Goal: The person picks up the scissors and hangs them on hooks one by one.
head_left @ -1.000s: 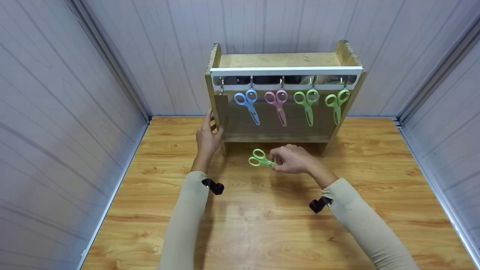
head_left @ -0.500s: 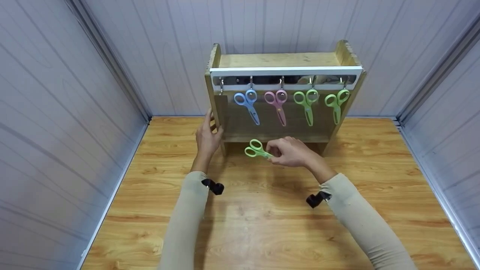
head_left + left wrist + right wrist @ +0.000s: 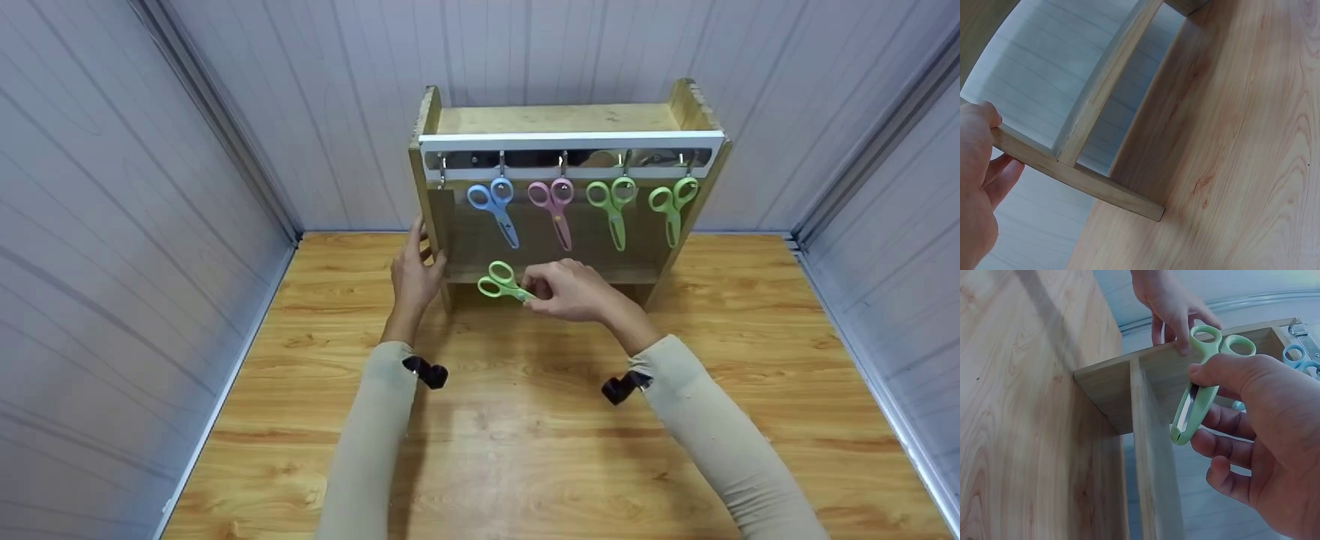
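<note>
Between thumb and fingers, my right hand [image 3: 574, 290] pinches a pair of green scissors [image 3: 1203, 385] by the blade part, with the handle loops pointing left in the head view. My left hand [image 3: 415, 274] grips the left side board [image 3: 1081, 180] of a wooden rack [image 3: 555, 120], thumb on one face and fingers on the other. Along the rack's front, metal hooks carry blue scissors [image 3: 495, 206], pink scissors [image 3: 556, 206], green scissors [image 3: 615, 206] and, at the far right, another green pair [image 3: 673, 206]. The leftmost hook [image 3: 442, 172] holds nothing.
The rack stands on a wood-grain surface [image 3: 487, 442] near the pale back panel [image 3: 360, 112]. Panels rise on the left [image 3: 112, 225] and right [image 3: 892, 187]. A white rail [image 3: 570, 139] with a metal strip runs across the rack's upper front.
My right hand has moved up and slightly left, bringing the green scissors closer to the rack's lower front. My left hand keeps its place on the side board.
</note>
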Available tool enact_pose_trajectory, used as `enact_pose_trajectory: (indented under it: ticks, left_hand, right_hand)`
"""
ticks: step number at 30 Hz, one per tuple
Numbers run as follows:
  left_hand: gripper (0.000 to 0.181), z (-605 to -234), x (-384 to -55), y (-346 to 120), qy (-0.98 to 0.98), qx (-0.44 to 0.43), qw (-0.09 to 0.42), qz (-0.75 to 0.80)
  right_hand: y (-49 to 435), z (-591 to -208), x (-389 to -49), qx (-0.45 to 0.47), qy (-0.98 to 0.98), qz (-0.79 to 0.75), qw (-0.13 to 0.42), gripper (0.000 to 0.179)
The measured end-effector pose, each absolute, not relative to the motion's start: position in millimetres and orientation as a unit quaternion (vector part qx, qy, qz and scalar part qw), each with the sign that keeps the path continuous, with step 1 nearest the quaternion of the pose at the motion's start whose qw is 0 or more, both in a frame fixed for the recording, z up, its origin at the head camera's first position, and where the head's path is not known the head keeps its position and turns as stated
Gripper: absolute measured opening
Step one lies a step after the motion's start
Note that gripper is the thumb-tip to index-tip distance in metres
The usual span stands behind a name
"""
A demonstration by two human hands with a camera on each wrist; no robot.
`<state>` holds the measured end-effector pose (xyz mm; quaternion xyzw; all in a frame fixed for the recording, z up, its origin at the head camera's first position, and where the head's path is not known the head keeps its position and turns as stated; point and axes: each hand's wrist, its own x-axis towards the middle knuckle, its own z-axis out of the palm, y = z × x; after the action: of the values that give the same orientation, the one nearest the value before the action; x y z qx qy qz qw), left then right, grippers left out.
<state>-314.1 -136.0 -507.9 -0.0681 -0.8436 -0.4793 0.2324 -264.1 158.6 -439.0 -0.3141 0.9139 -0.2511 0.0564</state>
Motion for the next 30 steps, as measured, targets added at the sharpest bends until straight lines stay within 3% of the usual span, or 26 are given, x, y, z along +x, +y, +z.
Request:
enact_pose_trajectory:
  ticks: [30]
  left_hand:
    - [0.071, -506.2, -313.6, -136.9, -0.844, -0.055, 0.226, -0.482]
  right_hand:
    - [119.6, -402.0, -274.6, -0.321, 0.893, -0.315, -0.001, 0.018]
